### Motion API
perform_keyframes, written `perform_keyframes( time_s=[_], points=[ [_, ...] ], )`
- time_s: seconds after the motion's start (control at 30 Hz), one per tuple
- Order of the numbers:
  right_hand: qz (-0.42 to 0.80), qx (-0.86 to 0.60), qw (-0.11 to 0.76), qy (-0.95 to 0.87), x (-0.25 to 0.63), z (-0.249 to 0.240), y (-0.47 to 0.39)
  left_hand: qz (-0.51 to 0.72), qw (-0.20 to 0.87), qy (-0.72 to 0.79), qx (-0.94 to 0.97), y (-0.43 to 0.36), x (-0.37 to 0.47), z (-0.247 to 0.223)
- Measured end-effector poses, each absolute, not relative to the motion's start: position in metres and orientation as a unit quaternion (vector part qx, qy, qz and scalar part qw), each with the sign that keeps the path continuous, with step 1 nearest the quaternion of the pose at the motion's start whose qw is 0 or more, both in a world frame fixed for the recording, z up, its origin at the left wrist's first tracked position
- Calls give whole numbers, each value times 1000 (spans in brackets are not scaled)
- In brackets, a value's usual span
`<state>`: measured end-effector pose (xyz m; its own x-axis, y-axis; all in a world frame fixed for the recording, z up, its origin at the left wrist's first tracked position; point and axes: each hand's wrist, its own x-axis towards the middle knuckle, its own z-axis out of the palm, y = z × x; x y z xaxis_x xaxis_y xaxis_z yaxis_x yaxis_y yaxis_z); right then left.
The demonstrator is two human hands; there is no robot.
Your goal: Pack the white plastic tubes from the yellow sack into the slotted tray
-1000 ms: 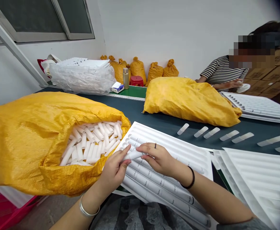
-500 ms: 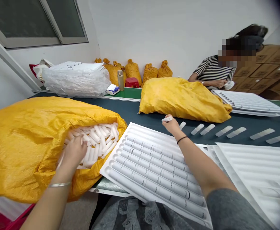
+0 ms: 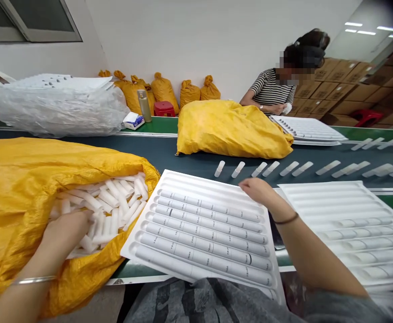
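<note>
My left hand reaches into an open yellow woven bag full of short white plastic tubes. Its fingers curl down among the tubes, and whatever they grip is hidden. My right hand hovers by the far right corner of a white moulded tray, fingers curled, with no tube showing in it. Rows of printed pale tubes fill most of the tray's grooves. Just past the tray, a white tube lies on the dark belt, first in a line of similar tubes.
A second tray, partly filled, is at my right. Across the belt lie a closed yellow bag and a plastic-wrapped tray stack. A bottle stands near a small box. A co-worker is behind another tray stack.
My right hand has let go of a white tube, now on the belt, and drawn back toward the tray. My left hand remains in the bag. The view has turned right.
</note>
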<state>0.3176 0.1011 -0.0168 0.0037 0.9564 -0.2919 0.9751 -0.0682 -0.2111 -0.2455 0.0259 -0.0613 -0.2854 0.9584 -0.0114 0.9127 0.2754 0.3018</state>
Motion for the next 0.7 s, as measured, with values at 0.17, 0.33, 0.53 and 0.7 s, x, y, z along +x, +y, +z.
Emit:
perform_keyframes(
  time_s=[0.17,0.33,0.53,0.7],
  points=[
    [-203,687,54,696,351,-30,27,239,116,698,665,6,-170,-36],
    [-109,702,-19,704,340,-20,9,398,221,575,680,-7,-78,-14],
    [-344,509,-371,696,263,5,-7,419,203,430,773,-7,-15,-14],
    [-386,381,-445,712,223,4,2,392,180,418,799,-11,-7,-3]
  ],
)
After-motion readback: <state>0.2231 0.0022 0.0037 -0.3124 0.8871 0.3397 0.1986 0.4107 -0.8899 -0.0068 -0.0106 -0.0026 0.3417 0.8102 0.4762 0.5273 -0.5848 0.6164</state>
